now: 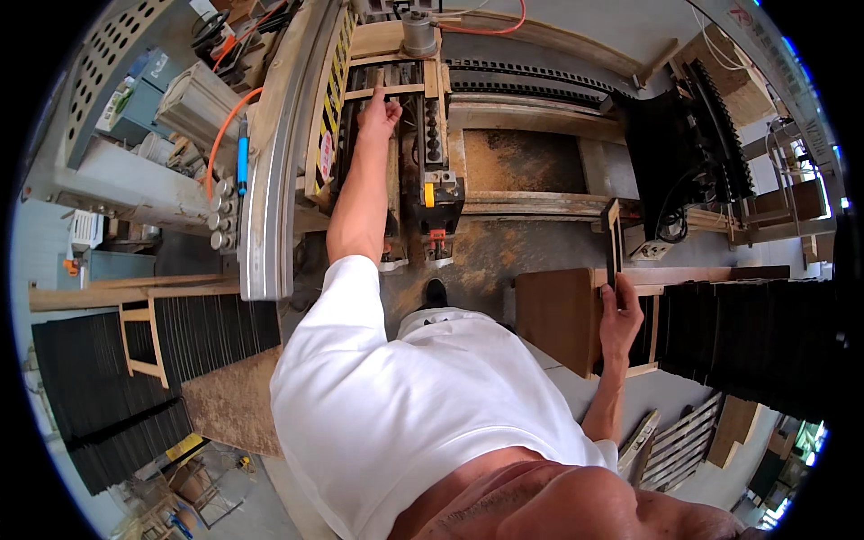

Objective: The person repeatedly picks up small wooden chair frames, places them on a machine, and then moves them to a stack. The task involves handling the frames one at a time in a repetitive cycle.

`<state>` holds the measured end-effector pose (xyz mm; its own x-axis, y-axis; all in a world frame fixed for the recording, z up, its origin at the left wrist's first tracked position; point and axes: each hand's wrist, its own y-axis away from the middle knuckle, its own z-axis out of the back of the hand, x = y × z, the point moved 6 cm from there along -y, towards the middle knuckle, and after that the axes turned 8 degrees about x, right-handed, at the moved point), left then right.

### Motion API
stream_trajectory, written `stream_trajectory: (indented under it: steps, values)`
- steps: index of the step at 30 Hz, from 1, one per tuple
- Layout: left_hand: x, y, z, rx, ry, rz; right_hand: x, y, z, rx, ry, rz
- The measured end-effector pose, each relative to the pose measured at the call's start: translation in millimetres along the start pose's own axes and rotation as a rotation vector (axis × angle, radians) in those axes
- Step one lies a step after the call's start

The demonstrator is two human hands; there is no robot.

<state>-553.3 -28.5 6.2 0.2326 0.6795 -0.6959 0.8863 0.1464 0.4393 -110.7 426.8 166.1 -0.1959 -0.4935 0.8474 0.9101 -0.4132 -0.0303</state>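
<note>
My left arm reaches forward over the machine bed. The curled fingers of my left hand [376, 119] are closed at a pale wooden strip [403, 91] lying across the guides, with the index fingertip on it. Just beyond stands a grey metal cylinder [418, 34] on the machine. Out to the right, my right hand [621, 317] grips the lower end of a narrow rectangular frame [615, 238], dark with pale wood along its edge. It is held upright and seen nearly edge-on, above a brown board-sided stand [553, 319].
Dense rows of dark panels stand at right [747, 337] and left [81, 369], the left ones with a ladder-shaped wooden frame [144, 342] against them. A metal rail [270, 198] runs beside my left arm. Black cable chains [540, 76] and a black cover [661, 148] lie farther right.
</note>
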Motion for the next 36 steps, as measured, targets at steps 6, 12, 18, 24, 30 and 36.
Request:
stream_trajectory:
  steps: [6,12,18,24,30,36]
  values:
    - [-4.5,-30.8,8.1,-0.024,0.103,-0.016,22.4,-15.1,-38.9,0.032,0.038,-0.037]
    - [0.1,-29.9,5.8,0.021,0.141,-0.010,50.5,-40.9,-60.7,0.074,0.069,0.011]
    - [-3.2,-31.5,21.4,0.077,0.150,0.044,108.9,-103.7,-107.0,0.217,0.125,0.358]
    - [40.7,80.0,42.7,0.187,0.160,0.027,187.2,-170.1,-225.6,0.440,0.342,0.915]
    - [83.5,275.8,97.8,0.131,0.092,0.069,203.2,-204.9,-378.4,0.554,0.326,1.245]
    - [101.3,402.8,148.1,-0.167,0.100,-0.012,200.0,-214.6,-451.5,0.577,0.389,1.345]
